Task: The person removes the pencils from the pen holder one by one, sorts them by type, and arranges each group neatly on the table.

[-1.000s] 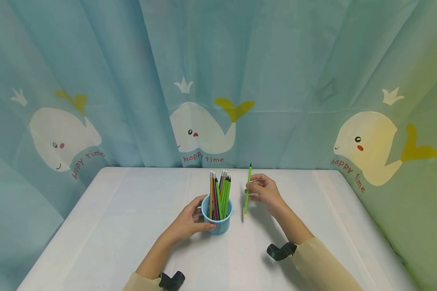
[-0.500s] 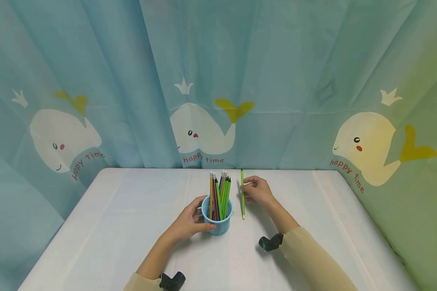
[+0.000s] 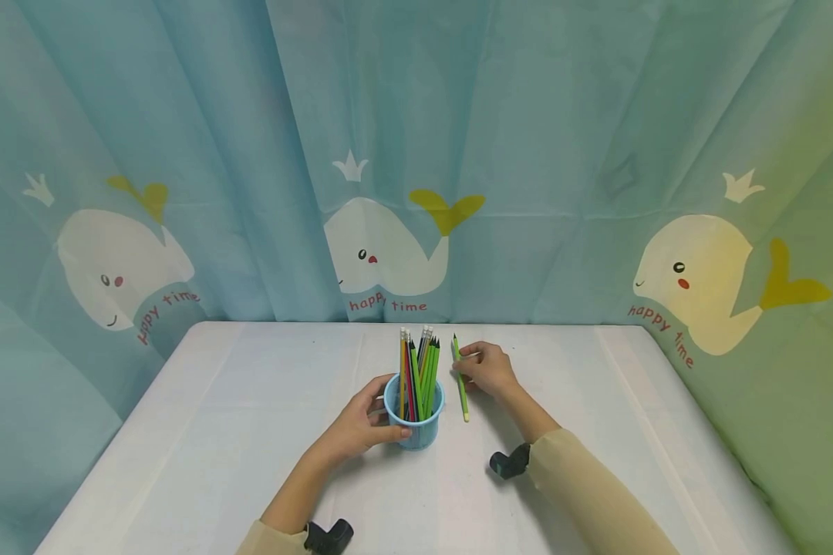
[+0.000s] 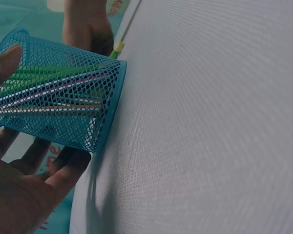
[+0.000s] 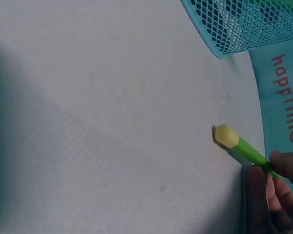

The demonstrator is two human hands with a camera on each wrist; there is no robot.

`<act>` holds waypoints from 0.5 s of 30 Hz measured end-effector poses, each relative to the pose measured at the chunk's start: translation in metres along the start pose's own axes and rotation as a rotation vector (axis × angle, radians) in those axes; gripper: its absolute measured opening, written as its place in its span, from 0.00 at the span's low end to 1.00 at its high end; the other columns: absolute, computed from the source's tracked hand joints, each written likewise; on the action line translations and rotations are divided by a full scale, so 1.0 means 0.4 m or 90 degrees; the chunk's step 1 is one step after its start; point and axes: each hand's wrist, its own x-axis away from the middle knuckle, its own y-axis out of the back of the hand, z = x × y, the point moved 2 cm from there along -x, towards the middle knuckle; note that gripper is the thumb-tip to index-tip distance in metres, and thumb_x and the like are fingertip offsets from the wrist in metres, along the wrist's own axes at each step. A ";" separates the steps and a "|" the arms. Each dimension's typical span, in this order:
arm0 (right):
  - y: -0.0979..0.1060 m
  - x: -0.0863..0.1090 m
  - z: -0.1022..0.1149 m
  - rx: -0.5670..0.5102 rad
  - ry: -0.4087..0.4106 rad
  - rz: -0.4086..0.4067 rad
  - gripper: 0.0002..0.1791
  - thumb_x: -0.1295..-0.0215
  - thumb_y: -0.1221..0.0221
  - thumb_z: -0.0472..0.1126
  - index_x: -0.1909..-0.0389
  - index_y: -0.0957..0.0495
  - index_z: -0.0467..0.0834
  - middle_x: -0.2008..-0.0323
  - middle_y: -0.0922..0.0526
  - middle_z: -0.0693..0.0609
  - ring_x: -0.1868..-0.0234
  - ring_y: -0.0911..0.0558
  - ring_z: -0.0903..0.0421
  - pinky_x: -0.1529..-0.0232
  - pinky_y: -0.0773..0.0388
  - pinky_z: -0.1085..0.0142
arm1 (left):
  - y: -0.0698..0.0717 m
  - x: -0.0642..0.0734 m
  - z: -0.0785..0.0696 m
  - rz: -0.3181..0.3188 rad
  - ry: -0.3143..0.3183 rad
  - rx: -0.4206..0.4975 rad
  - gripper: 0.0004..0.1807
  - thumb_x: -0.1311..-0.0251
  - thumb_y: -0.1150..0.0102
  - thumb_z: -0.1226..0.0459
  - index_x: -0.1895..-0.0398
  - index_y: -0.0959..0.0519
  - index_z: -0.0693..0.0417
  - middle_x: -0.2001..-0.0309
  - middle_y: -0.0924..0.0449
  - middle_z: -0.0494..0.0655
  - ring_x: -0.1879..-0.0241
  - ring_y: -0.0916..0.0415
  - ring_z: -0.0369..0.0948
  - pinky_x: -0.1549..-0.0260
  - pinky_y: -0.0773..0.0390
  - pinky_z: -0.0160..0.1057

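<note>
A light blue mesh pencil cup (image 3: 419, 438) stands upright on the white table, holding several green, black, red and yellow pencils (image 3: 425, 376). My left hand (image 3: 352, 424) grips the cup from its left side, thumb at the front and fingers behind. To the right of the cup, my right hand (image 3: 489, 370) pinches a green pencil (image 3: 463, 398) between thumb and fingers. Its dark point faces the far side. In the right wrist view, the pencil's pale yellow end (image 5: 226, 135) lies close over the table, apart from the cup.
The white table (image 3: 264, 432) reaches back to a blue-green curtain (image 3: 555, 154) printed with whales and lettering. Black camera mounts (image 3: 510, 462) sit on both wrists, beside beige sleeves (image 3: 590, 493).
My right hand has moved left toward the cup and a little nearer me with the green pencil. The pencil's point has dropped and swung left. The left hand and cup stay put.
</note>
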 end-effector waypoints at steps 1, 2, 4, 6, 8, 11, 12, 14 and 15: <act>-0.001 0.000 0.001 0.008 0.004 -0.003 0.16 0.40 0.32 0.40 0.53 0.21 0.39 0.70 0.13 0.48 0.74 0.17 0.57 0.74 0.16 0.66 | 0.000 0.000 0.000 0.000 0.000 0.000 0.46 0.49 0.26 0.68 0.27 0.38 0.51 0.32 0.32 0.56 0.34 0.30 0.58 0.38 0.25 0.51; -0.002 0.001 0.003 0.016 0.007 -0.005 0.16 0.40 0.32 0.40 0.53 0.21 0.39 0.70 0.13 0.48 0.75 0.17 0.57 0.75 0.17 0.66 | 0.000 0.000 0.000 0.000 -0.001 0.000 0.45 0.49 0.26 0.69 0.27 0.38 0.51 0.32 0.32 0.56 0.34 0.30 0.58 0.38 0.25 0.52; -0.004 0.001 0.007 0.031 0.014 -0.012 0.16 0.42 0.31 0.39 0.54 0.21 0.39 0.72 0.14 0.49 0.77 0.18 0.57 0.77 0.18 0.66 | 0.000 0.000 0.000 0.000 -0.002 -0.001 0.45 0.49 0.26 0.68 0.27 0.38 0.51 0.32 0.32 0.56 0.35 0.30 0.58 0.38 0.25 0.52; -0.005 0.002 0.011 0.045 0.021 -0.017 0.16 0.43 0.30 0.39 0.55 0.20 0.39 0.73 0.14 0.49 0.79 0.18 0.58 0.78 0.19 0.67 | -0.001 0.000 0.001 0.000 -0.003 -0.002 0.45 0.49 0.26 0.68 0.27 0.38 0.51 0.32 0.31 0.56 0.35 0.29 0.57 0.38 0.25 0.52; -0.007 0.003 0.015 0.054 0.023 -0.020 0.16 0.43 0.30 0.39 0.56 0.20 0.39 0.74 0.15 0.49 0.81 0.19 0.58 0.79 0.19 0.67 | -0.001 0.000 0.001 0.000 -0.003 -0.003 0.45 0.49 0.26 0.68 0.27 0.38 0.51 0.32 0.31 0.55 0.35 0.29 0.57 0.38 0.25 0.52; -0.010 0.005 0.019 0.071 0.022 -0.020 0.16 0.44 0.29 0.39 0.56 0.20 0.39 0.75 0.15 0.49 0.82 0.20 0.58 0.80 0.20 0.67 | -0.002 0.001 -0.001 0.002 -0.006 -0.003 0.45 0.49 0.26 0.69 0.27 0.38 0.52 0.33 0.32 0.56 0.35 0.30 0.58 0.39 0.25 0.52; -0.011 0.006 0.021 0.073 0.021 -0.021 0.16 0.44 0.29 0.39 0.56 0.20 0.39 0.75 0.16 0.49 0.82 0.20 0.58 0.80 0.21 0.67 | -0.002 0.001 -0.001 0.002 -0.005 -0.003 0.45 0.49 0.26 0.69 0.27 0.38 0.52 0.33 0.31 0.56 0.35 0.30 0.58 0.38 0.25 0.51; -0.013 0.007 0.023 0.078 0.018 -0.022 0.16 0.44 0.29 0.39 0.56 0.20 0.39 0.74 0.16 0.49 0.82 0.20 0.58 0.80 0.21 0.67 | -0.003 0.000 -0.002 0.002 -0.008 -0.003 0.45 0.49 0.26 0.68 0.27 0.38 0.52 0.33 0.31 0.57 0.35 0.30 0.58 0.39 0.25 0.51; -0.014 0.007 0.023 0.078 0.015 -0.023 0.16 0.45 0.29 0.39 0.56 0.20 0.39 0.74 0.15 0.49 0.82 0.20 0.58 0.80 0.21 0.68 | -0.003 0.000 -0.002 0.002 -0.010 -0.007 0.45 0.49 0.26 0.68 0.27 0.38 0.53 0.33 0.32 0.57 0.35 0.30 0.58 0.38 0.25 0.51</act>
